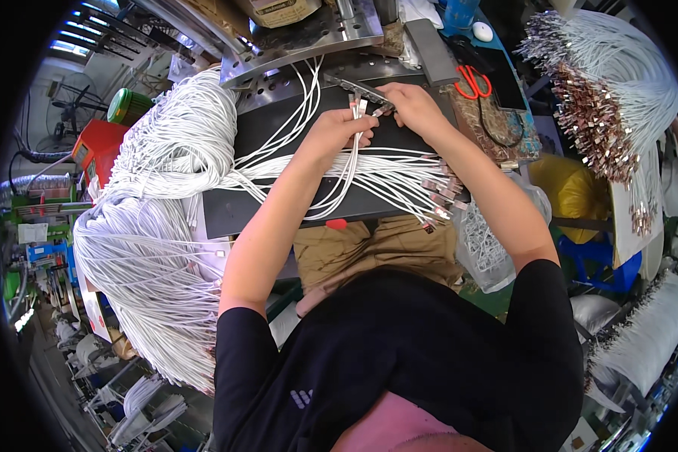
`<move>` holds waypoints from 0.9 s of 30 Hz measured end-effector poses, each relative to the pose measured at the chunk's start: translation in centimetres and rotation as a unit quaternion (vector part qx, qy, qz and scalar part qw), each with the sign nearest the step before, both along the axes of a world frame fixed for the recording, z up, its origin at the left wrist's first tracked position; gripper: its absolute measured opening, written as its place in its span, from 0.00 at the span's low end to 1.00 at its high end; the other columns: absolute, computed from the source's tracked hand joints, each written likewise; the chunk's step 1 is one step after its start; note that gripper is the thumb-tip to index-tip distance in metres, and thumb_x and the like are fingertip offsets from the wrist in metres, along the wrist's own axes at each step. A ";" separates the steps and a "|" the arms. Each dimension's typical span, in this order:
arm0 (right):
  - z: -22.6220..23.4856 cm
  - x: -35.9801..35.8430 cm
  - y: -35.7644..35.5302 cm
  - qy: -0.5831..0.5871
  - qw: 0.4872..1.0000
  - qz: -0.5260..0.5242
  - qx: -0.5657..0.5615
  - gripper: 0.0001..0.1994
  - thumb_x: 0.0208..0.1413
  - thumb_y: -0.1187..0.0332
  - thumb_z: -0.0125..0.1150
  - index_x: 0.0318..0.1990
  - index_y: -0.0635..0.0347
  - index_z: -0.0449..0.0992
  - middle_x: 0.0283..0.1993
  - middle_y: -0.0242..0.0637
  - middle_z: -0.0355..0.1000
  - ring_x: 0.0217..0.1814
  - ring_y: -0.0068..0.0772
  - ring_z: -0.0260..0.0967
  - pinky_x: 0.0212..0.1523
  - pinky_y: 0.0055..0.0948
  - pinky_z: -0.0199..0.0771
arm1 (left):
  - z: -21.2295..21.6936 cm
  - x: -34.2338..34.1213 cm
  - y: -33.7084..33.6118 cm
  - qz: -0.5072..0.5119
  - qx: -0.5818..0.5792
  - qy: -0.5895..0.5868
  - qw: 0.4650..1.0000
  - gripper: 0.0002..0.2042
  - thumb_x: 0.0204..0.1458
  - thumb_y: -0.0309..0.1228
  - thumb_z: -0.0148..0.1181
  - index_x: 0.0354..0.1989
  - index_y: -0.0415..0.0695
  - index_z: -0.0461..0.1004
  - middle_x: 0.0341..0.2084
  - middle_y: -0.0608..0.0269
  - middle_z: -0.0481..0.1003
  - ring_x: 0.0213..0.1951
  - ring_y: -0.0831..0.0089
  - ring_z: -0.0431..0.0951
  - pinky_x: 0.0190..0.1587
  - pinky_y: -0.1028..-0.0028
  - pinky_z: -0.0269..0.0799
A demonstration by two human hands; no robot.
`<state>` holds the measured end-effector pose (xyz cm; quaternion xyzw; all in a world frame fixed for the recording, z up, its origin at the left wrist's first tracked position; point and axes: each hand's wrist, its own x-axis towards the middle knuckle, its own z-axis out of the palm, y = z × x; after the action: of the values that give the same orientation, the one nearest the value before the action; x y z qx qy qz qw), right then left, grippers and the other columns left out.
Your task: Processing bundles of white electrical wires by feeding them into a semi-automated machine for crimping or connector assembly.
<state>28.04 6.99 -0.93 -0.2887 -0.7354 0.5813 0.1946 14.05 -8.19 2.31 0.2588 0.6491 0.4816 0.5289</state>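
Both hands up at 12 o'clock over the black work surface (279, 211). Left hand (337, 129) is closed around a few white cables (352, 162), pinching them just below their metal ends, which stick up above the fingers. Right hand (414, 105) is just beside it at its 2 o'clock, fingers curled onto a cable end at a narrow metal fixture strip (358, 88); the contact point is too small to make out, and I can't tell whether it grips the cable or only presses on it. The held cables drape toward 6 o'clock and cross a fan of more white cables lying flat, their connector ends (441, 197) lined up at 3 o'clock of the surface. Big loose bundle of white cable (154, 226) fills 9 o'clock, its lower part cut off by the dark rim. Another bunch with metal-tipped ends (591, 113) hangs at 2 o'clock. Red-handled scissors (471, 79) sit at 1 o'clock, blades partly hidden. Perforated steel plate (309, 41) at 12 o'clock; what sits on it is cropped.
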 end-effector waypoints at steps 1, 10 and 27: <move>-0.1 -0.1 0.0 -0.007 1.000 0.012 0.026 0.20 0.64 0.63 0.52 0.54 0.65 0.82 0.33 0.35 0.78 0.27 0.24 0.70 0.31 0.27 0.70 | 0.0 -0.1 0.0 -0.019 0.013 -0.015 1.000 0.10 0.60 0.37 0.69 0.41 0.43 0.84 0.31 0.70 0.81 0.32 0.82 0.79 0.42 0.80 0.73; 0.2 0.1 1.4 -0.003 0.999 0.018 -0.040 0.20 0.54 0.64 0.65 0.51 0.68 0.82 0.36 0.37 0.82 0.37 0.26 0.78 0.41 0.27 0.75 | -0.3 -1.3 -0.2 -0.008 0.000 -0.015 1.000 0.13 0.63 0.39 0.66 0.45 0.41 0.84 0.31 0.72 0.80 0.31 0.84 0.75 0.38 0.82 0.72; -0.2 0.3 1.4 -0.011 0.995 0.089 0.039 0.20 0.57 0.62 0.65 0.53 0.64 0.81 0.37 0.39 0.82 0.38 0.27 0.78 0.43 0.30 0.74 | -0.8 -1.1 0.2 0.011 0.015 -0.033 0.999 0.14 0.60 0.39 0.68 0.43 0.39 0.84 0.32 0.68 0.80 0.31 0.79 0.79 0.39 0.79 0.75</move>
<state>28.33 8.43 -1.10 -0.2208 -0.7826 0.5636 0.1453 12.97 -8.02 1.56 0.2430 0.6270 0.5054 0.5407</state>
